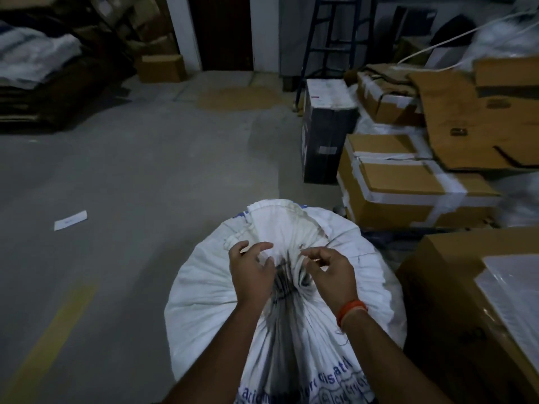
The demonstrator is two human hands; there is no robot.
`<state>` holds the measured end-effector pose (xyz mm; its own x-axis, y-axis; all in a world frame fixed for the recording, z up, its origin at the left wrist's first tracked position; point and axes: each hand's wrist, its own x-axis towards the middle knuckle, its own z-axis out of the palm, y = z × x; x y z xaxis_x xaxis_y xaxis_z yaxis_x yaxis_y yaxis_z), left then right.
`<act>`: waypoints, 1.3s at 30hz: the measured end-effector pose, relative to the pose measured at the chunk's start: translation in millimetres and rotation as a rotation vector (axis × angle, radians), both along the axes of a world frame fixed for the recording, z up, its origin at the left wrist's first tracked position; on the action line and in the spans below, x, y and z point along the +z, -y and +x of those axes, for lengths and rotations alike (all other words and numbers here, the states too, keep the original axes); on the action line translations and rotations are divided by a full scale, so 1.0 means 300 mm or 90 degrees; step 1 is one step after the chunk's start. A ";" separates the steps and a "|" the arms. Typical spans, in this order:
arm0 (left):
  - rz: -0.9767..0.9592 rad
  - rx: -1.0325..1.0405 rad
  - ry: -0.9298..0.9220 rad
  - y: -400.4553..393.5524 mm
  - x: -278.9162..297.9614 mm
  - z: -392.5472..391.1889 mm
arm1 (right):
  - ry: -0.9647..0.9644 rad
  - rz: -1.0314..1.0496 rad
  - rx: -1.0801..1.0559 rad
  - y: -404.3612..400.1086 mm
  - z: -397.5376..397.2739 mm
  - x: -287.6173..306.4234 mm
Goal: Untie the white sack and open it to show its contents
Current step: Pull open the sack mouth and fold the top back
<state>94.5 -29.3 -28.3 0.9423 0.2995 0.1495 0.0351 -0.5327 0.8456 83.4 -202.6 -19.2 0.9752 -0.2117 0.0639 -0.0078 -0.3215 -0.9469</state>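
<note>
Both hands at the gathered neck of the white sack (204, 293), which sits on the concrete floor (145, 158) beside cardboard boxes (408, 182). Left hand (250, 272) fingers curled on bunched fabric; right hand (329, 272) pinching at the knot. Neck tied.

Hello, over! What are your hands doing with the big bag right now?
Left hand, right hand: fingers picking at gathered neck. White sack: neck bunched, contents hidden. Nothing in the way.
</note>
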 end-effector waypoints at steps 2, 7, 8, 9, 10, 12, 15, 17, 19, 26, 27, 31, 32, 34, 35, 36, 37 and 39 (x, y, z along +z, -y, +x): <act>-0.008 -0.012 -0.021 -0.002 0.015 0.002 | -0.006 0.003 -0.017 0.030 -0.022 -0.001; -0.029 -0.042 0.004 0.000 0.055 0.060 | 0.005 0.024 -0.041 0.066 -0.019 0.032; -0.028 -0.042 0.010 0.001 0.054 0.077 | 0.008 0.020 -0.041 0.066 -0.009 0.040; -0.022 -0.043 0.013 0.001 0.047 0.092 | 0.015 0.008 -0.038 0.064 0.002 0.043; -0.012 -0.048 0.012 0.000 0.035 0.106 | 0.023 -0.010 -0.033 0.059 0.014 0.041; 0.013 -0.055 -0.001 -0.004 0.009 0.131 | 0.039 -0.067 -0.023 0.042 0.047 0.024; 0.017 -0.061 -0.022 -0.010 -0.012 0.150 | 0.000 -0.175 -0.007 0.010 0.121 -0.029; 0.023 -0.067 -0.034 -0.012 -0.019 0.144 | -0.053 -0.249 0.012 -0.010 0.170 -0.062; 0.021 -0.072 -0.038 -0.015 -0.028 0.123 | -0.086 -0.285 0.028 -0.025 0.201 -0.079; -0.026 -0.056 0.000 -0.047 -0.007 -0.032 | -0.049 -0.206 -0.012 -0.031 0.104 -0.034; -0.035 -0.053 0.000 -0.050 -0.001 -0.068 | -0.038 -0.186 -0.010 -0.023 0.065 -0.036; -0.079 -0.054 -0.012 -0.056 -0.015 -0.255 | 0.002 -0.131 0.022 0.013 -0.129 -0.058; -0.085 -0.052 -0.023 -0.056 -0.027 -0.306 | 0.012 -0.131 0.031 0.022 -0.181 -0.068; -0.078 -0.048 -0.036 -0.054 -0.049 -0.399 | 0.027 -0.140 0.044 0.032 -0.282 -0.092; -0.071 -0.048 -0.036 -0.053 -0.057 -0.436 | 0.026 -0.143 0.048 0.037 -0.326 -0.105; -0.066 -0.051 -0.031 -0.051 -0.060 -0.469 | 0.024 -0.144 0.049 0.041 -0.362 -0.116; -0.059 -0.058 -0.024 -0.049 -0.061 -0.495 | 0.023 -0.150 0.050 0.044 -0.388 -0.125; -0.047 -0.080 0.009 -0.046 -0.046 -0.527 | 0.041 -0.185 0.061 0.049 -0.417 -0.131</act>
